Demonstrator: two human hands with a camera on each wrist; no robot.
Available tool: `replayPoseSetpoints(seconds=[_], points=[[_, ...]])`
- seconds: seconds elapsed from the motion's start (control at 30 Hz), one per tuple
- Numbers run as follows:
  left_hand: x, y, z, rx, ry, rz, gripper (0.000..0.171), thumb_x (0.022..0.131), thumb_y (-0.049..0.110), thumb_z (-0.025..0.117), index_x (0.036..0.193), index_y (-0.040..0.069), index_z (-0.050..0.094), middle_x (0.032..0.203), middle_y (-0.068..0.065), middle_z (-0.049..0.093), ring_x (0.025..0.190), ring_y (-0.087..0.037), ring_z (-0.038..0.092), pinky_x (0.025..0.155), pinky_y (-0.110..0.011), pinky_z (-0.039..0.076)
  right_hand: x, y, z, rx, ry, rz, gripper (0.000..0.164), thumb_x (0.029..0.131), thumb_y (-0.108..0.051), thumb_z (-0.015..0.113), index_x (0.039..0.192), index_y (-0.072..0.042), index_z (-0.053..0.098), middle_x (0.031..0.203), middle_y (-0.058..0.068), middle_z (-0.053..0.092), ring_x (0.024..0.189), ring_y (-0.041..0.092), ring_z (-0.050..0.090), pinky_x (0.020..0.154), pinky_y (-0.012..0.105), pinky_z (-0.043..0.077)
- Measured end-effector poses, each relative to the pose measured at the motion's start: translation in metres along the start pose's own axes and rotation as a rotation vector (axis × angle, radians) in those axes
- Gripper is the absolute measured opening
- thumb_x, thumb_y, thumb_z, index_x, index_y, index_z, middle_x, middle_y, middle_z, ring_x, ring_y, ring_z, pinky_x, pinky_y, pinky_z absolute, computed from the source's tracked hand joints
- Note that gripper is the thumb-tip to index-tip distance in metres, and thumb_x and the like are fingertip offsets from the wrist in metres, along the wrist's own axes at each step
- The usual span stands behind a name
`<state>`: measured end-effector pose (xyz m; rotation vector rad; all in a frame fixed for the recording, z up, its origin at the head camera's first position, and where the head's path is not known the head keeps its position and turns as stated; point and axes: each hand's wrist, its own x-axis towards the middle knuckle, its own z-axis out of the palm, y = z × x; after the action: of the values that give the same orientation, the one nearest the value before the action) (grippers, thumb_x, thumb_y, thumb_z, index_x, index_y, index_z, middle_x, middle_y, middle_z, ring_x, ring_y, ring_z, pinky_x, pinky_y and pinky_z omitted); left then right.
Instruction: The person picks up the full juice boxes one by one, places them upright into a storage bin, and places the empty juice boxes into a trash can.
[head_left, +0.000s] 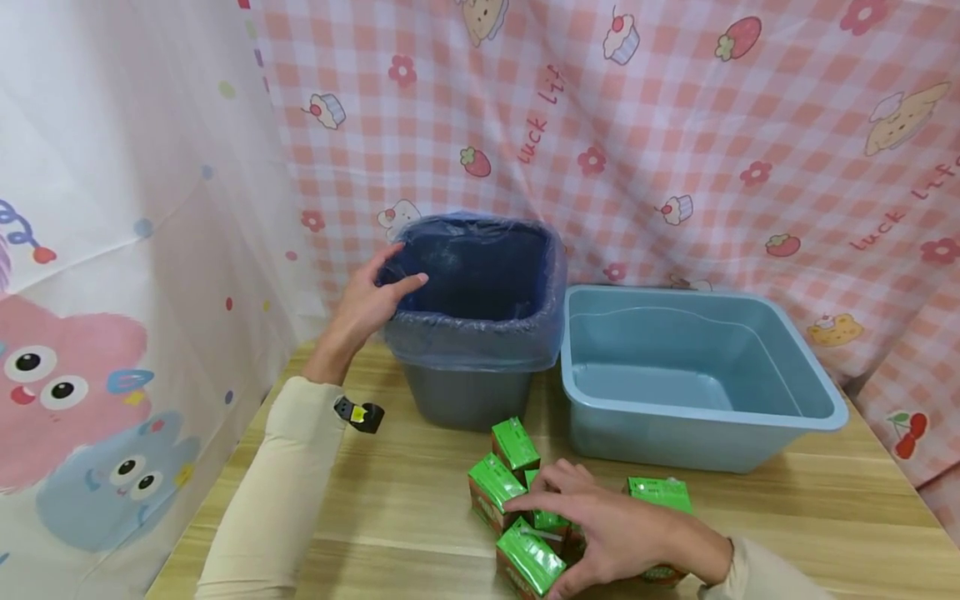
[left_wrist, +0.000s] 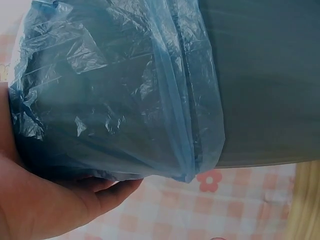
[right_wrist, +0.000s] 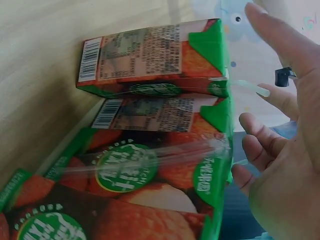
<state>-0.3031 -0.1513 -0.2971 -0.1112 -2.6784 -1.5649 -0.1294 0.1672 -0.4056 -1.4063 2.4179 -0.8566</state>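
My left hand (head_left: 375, 296) holds the left rim of a dark grey trash bin (head_left: 468, 398), its thumb over the rim. A translucent blue bin liner (head_left: 480, 343) is folded down around the bin's top; creases show close up in the left wrist view. Over a cluster of green-topped juice cartons (head_left: 497, 482) hovers my right hand (head_left: 611, 517), fingers spread. Its thumb and index finger reach around the front cartons, including the nearest carton (head_left: 531, 557). The right wrist view shows lychee pictures on an upright carton (right_wrist: 150, 172), with a clear-wrapped straw along it.
A blue plastic basin (head_left: 675, 435) stands right of the bin, close against it. Another juice carton (head_left: 660, 493) is partly hidden behind my right hand. Behind the wooden table (head_left: 375, 517) hangs a pink checked curtain (head_left: 637, 125), with a white printed one at left.
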Motion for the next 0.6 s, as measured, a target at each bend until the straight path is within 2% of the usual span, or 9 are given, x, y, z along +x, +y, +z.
replayPoseSetpoints(seconds=[0.2, 0.43, 0.6], points=[[-0.001, 0.000, -0.001, -0.001, -0.010, -0.002, 0.076, 0.092, 0.048, 0.066, 0.156, 0.031, 0.031, 0.164, 0.001, 0.021, 0.151, -0.025, 0.018, 0.120, -0.054, 0.020, 0.000, 0.003, 0.005, -0.003, -0.002, 0.006, 0.080, 0.079, -0.056, 0.077, 0.148, -0.032, 0.044, 0.122, -0.010, 0.043, 0.110, 0.008, 0.034, 0.090, 0.029, 0.041], [0.001, 0.000, -0.001, 0.016, -0.016, 0.002, 0.079, 0.091, 0.050, 0.067, 0.157, 0.033, 0.028, 0.165, 0.003, 0.019, 0.151, -0.023, 0.016, 0.120, -0.051, 0.019, 0.002, 0.004, 0.012, -0.122, 0.017, -0.024, 0.079, 0.078, -0.060, 0.074, 0.145, -0.024, 0.052, 0.122, -0.012, 0.040, 0.109, 0.006, 0.033, 0.093, 0.032, 0.038], [0.001, 0.000, 0.000, 0.018, -0.022, 0.006, 0.079, 0.091, 0.049, 0.066, 0.157, 0.033, 0.028, 0.165, 0.003, 0.018, 0.152, -0.022, 0.015, 0.121, -0.051, 0.019, 0.004, 0.004, 0.014, -0.154, 0.012, -0.008, 0.081, 0.076, -0.059, 0.077, 0.145, -0.028, 0.051, 0.117, -0.013, 0.039, 0.107, 0.006, 0.033, 0.093, 0.029, 0.035]])
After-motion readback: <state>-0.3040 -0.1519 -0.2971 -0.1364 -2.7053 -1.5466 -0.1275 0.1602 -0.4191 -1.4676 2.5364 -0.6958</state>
